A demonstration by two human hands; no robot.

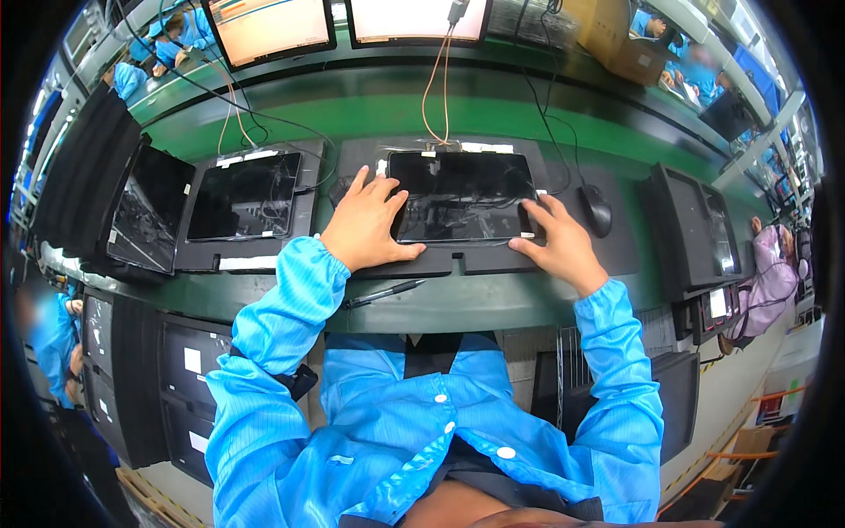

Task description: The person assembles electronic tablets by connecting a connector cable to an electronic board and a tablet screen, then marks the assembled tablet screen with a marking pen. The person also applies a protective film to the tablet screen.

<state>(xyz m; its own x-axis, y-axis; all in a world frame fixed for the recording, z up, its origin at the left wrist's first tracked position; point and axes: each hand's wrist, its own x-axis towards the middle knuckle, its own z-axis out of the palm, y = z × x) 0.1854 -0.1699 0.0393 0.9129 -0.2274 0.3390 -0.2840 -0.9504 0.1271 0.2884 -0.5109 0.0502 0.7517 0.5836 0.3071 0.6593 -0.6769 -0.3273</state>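
A black tablet-like screen panel (462, 195) lies flat on a dark foam mat in front of me, a cable joined near its top edge. My left hand (368, 220) spreads its fingers along the panel's left edge, thumb at the lower left corner. At the right edge rests my right hand (559, 239), fingers apart, thumb by the lower right corner. Neither hand grips anything. To the left, a second dark panel (245, 198) lies on its own mat with cables attached. Another glossy panel (151, 207) leans beside it.
A pen (385, 293) lies near the bench's front edge. A black mouse (597, 211) sits right of the mat. Black trays (691, 224) stand at the right, and stacked black foam (84, 158) at the left. Two monitors (273, 31) stand at the back. Other people work around.
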